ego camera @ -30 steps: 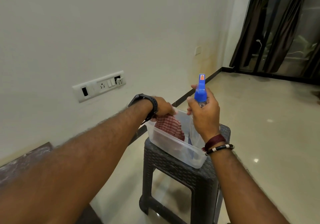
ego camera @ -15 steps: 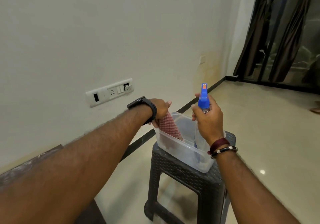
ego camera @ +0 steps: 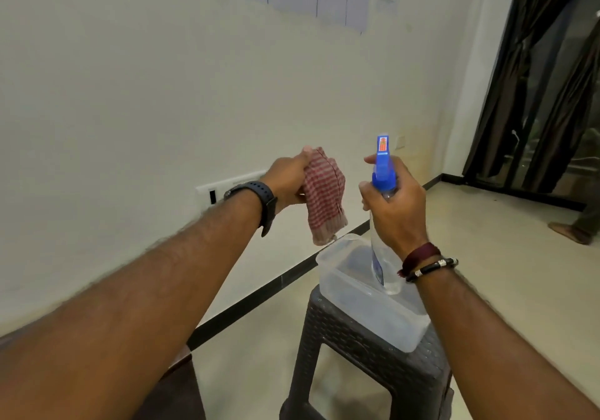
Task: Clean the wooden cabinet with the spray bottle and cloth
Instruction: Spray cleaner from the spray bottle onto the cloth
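Gripping the cloth (ego camera: 324, 197), left hand (ego camera: 287, 181); right hand (ego camera: 397, 207) grips spray bottle (ego camera: 383, 192).

A dark woven-pattern stool (ego camera: 367, 351) is seen on the pale tiled floor (ego camera: 506, 257), below and between the two hands. A clear plastic tub (ego camera: 363, 302) is set directly on its seat, just under the right hand (ego camera: 397, 205).

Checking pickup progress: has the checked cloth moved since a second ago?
Yes. The left hand has lifted the checked cloth up out of the clear plastic tub; it now hangs above the tub's rim.
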